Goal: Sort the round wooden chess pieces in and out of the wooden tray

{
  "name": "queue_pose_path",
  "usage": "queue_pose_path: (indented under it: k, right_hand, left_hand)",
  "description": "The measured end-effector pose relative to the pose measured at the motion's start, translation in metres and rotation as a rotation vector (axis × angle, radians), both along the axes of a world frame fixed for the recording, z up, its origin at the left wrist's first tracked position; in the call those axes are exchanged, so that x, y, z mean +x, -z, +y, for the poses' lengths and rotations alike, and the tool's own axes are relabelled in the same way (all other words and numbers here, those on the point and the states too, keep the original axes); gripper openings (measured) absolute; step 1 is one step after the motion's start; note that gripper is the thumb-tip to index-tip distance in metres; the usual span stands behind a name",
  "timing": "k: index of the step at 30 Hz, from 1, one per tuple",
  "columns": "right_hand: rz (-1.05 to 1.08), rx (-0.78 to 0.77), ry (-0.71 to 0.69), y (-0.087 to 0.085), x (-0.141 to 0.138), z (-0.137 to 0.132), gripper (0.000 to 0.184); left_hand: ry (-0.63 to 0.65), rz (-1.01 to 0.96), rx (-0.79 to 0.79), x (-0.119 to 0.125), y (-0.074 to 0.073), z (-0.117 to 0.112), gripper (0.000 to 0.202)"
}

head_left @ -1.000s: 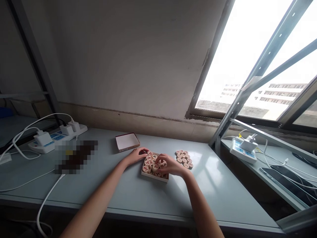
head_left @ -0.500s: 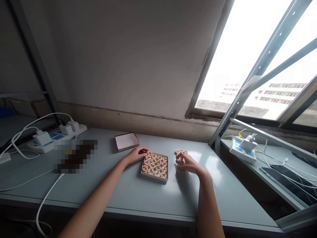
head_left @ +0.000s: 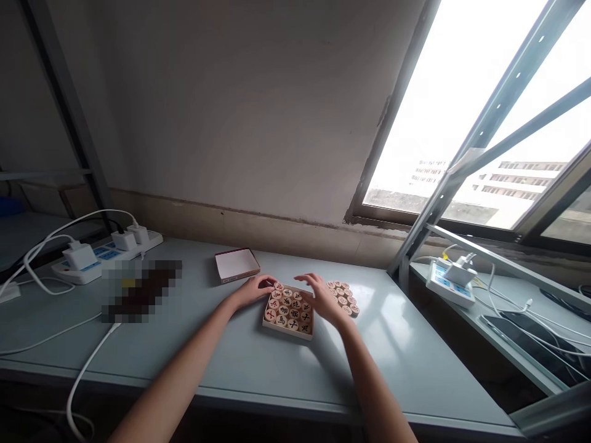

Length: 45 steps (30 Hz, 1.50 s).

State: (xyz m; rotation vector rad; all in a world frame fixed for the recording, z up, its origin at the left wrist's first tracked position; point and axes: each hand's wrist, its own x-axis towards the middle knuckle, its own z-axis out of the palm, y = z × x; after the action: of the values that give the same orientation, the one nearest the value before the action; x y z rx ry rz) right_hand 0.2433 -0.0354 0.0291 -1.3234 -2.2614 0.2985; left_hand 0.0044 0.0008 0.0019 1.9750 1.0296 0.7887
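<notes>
A shallow square box (head_left: 287, 331) holds rows of round wooden xiangqi pieces (head_left: 284, 311), marked with black or red characters. At its far left corner, my left hand (head_left: 252, 291) is curled, thumb and fingers against the box edge beside a red-marked piece (head_left: 278, 287). My right hand (head_left: 323, 299) hovers over the box's far right corner. Its fingers are apart, the upper ones stretched out, and no piece shows in them; the fingertips partly cover the pieces below. Just right of that hand, more red-marked pieces (head_left: 344, 296) lie grouped flat on the table.
An open box lid (head_left: 237, 264) lies behind my left hand. On the table's left stand a power strip (head_left: 107, 255) with chargers, white cables and a pixelated dark item (head_left: 143, 292). Another power strip (head_left: 450, 283) and a dark flat device (head_left: 526, 344) lie on the surface at right.
My right hand has moved left from the loose pieces to the box's right side, uncovering the group on the table. My left hand stays at the box corner.
</notes>
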Motion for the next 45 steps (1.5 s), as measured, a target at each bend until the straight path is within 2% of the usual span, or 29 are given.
queue_pose_path:
  k: [2, 5, 10, 14, 17, 22, 26, 27, 29, 33, 34, 38, 41, 45]
  right_hand:
    - [-0.073, 0.018, -0.051, 0.003, -0.023, 0.004, 0.038]
    - [-0.187, 0.036, -0.088, 0.007, -0.043, 0.011, 0.033]
    - [-0.151, 0.16, -0.026, 0.01, -0.046, 0.02, 0.023]
    - [-0.077, 0.195, 0.088, 0.006, -0.035, 0.025, 0.023]
    - [-0.069, 0.223, 0.216, 0.004, -0.016, 0.028, 0.024]
    - [-0.256, 0.17, 0.432, 0.014, 0.021, 0.031, 0.018]
    - [-0.277, 0.116, 0.515, 0.015, 0.03, 0.031, 0.02]
    - [-0.245, 0.121, 0.492, 0.013, 0.026, 0.03, 0.023]
    - [-0.168, 0.134, 0.36, 0.008, 0.013, 0.025, 0.027]
    - [-0.125, 0.091, -0.074, 0.0, -0.028, 0.005, 0.026]
    - [-0.149, 0.082, -0.135, -0.001, -0.038, 0.0, 0.026]
    - [-0.234, 0.09, -0.107, 0.003, -0.058, -0.011, 0.027]
    - [-0.243, 0.132, -0.078, 0.007, -0.057, -0.01, 0.022]
    - [-0.238, 0.169, -0.073, 0.008, -0.051, -0.005, 0.026]
  left_hand:
    - [-0.005, -0.001, 0.013, 0.0, 0.0, 0.0, 0.034]
    - [-0.013, -0.005, 0.029, 0.0, 0.001, 0.0, 0.032]
    - [0.004, -0.014, 0.036, 0.001, 0.001, 0.001, 0.032]
    - [0.011, -0.022, 0.036, 0.001, 0.002, 0.003, 0.033]
    - [0.001, -0.015, 0.025, 0.0, 0.003, 0.004, 0.032]
    - [-0.021, 0.002, -0.013, 0.0, 0.001, 0.002, 0.033]
    - [-0.02, 0.006, -0.039, 0.0, 0.0, 0.001, 0.033]
    - [-0.022, 0.009, -0.037, 0.0, 0.0, 0.001, 0.033]
    - [-0.021, 0.013, -0.023, 0.0, 0.0, 0.001, 0.033]
    - [-0.003, 0.005, 0.006, -0.001, 0.002, 0.002, 0.033]
    - [-0.007, 0.004, 0.008, -0.001, 0.002, 0.002, 0.033]
    - [-0.019, 0.002, 0.004, -0.001, 0.001, 0.001, 0.033]
    - [-0.018, 0.001, 0.01, -0.001, 0.0, 0.001, 0.032]
    - [-0.024, 0.009, 0.011, -0.001, -0.001, 0.0, 0.032]
